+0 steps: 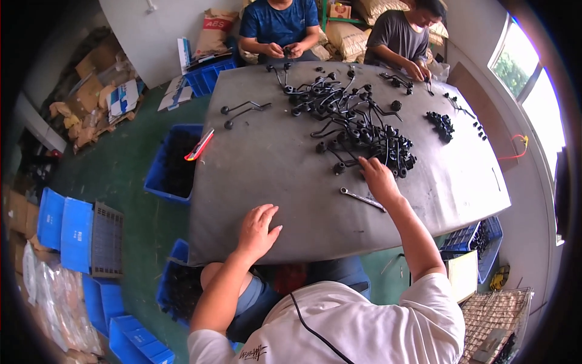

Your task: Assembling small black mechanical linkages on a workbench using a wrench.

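My left hand point(257, 233) hovers over or rests on the near edge of the grey table point(273, 194), fingers stretched and thumb apart, holding nothing. Stretched forward, my right hand point(381, 184) has its fingertips at the near edge of a heap of black bent rods with round ends point(364, 134). Its fingers look slightly apart, and no part shows gripped in them. Beside that hand a metal wrench point(362, 199) lies on the tabletop, its far end close to my wrist.
Two co-workers point(279, 27) point(397, 39) handle small black parts across the table. A red utility knife point(200, 145) lies at the left edge. One rod piece point(245, 109) lies apart. Small black pieces point(441, 126) form a pile at right. Blue bins point(171, 195) stand beside the table.
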A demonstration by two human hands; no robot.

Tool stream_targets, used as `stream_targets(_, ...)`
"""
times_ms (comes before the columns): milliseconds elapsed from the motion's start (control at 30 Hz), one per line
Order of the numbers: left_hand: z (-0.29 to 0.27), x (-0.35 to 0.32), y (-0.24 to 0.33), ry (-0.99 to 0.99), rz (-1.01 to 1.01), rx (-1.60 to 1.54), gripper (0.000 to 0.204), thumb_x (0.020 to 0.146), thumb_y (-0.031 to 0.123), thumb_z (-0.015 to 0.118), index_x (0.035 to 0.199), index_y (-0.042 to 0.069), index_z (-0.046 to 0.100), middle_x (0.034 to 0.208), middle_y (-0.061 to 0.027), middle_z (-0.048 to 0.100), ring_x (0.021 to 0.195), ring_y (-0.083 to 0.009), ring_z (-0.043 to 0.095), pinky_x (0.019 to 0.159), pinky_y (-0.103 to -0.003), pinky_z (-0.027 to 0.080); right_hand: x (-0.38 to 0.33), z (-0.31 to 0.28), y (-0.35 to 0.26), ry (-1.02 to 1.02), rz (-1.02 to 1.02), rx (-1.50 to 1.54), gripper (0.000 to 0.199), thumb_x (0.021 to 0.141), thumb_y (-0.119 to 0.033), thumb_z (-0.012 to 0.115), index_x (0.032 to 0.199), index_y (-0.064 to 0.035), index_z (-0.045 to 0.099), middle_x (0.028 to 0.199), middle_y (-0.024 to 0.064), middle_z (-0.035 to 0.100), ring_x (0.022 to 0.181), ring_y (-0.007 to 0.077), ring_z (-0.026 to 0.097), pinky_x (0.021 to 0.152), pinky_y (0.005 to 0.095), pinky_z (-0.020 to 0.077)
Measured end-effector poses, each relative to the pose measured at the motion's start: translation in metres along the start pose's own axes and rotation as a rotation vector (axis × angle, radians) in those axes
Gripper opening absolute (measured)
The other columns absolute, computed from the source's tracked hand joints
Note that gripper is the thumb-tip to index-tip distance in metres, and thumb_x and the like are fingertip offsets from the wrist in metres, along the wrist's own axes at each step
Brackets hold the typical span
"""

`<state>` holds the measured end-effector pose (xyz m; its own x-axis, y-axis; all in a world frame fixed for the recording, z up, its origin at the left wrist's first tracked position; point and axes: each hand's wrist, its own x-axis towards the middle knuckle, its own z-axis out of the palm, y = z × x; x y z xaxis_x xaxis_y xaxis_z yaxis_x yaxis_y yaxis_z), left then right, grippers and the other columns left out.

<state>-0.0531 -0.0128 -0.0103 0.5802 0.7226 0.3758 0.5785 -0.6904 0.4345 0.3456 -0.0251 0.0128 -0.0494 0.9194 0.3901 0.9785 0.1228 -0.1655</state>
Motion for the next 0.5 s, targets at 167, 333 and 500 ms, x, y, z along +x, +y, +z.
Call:
stream_targets(167, 0.001, 0.003, 0.001, 0.081, -0.094, -0.074, 0.062, 0.083, 0.013, 0.075, 0.139, 0.006, 0.049, 0.130, -0.0175, 0.058, 0.119, -0.0371, 0.057, 0.102, -0.047, 0.046, 0.057, -0.037, -0.050, 0.262, -0.006, 0.094, 0.024, 0.099, -0.017, 0.060, 0.121, -0.0085, 0.061, 0.092, 0.0155, 0.061, 0.082, 0.0354, 0.064, 0.072, 0.0437, 0.0523)
stream_targets(333, -0.017, 0.008, 0.012, 0.361, -0.095, -0.019, 0.073, 0.085, 0.012, 0.073, 0.149, 0.001, 0.038, 0.137, -0.0226, 0.054, 0.124, -0.0412, 0.054, 0.105, -0.050, 0.043, 0.065, -0.054, -0.089, 0.236, 0.215, 0.590, 0.022, 0.103, -0.025, 0.057, 0.115, -0.0071, 0.064, 0.083, 0.0093, 0.064, 0.069, 0.0214, 0.063, 0.062, 0.0344, 0.0499)
stream_targets(500, -0.032, 0.014, 0.033, 0.518, 0.086, 0.107, 0.073, 0.085, 0.019, 0.074, 0.148, 0.004, 0.041, 0.137, -0.0195, 0.054, 0.124, -0.0390, 0.054, 0.107, -0.057, 0.038, 0.056, -0.041, -0.104, -0.396, 0.513, 1.132, 0.030, 0.106, -0.036, 0.054, 0.108, -0.0086, 0.066, 0.069, -0.0021, 0.054, 0.058, 0.0063, 0.046, 0.050, 0.0232, 0.0369)
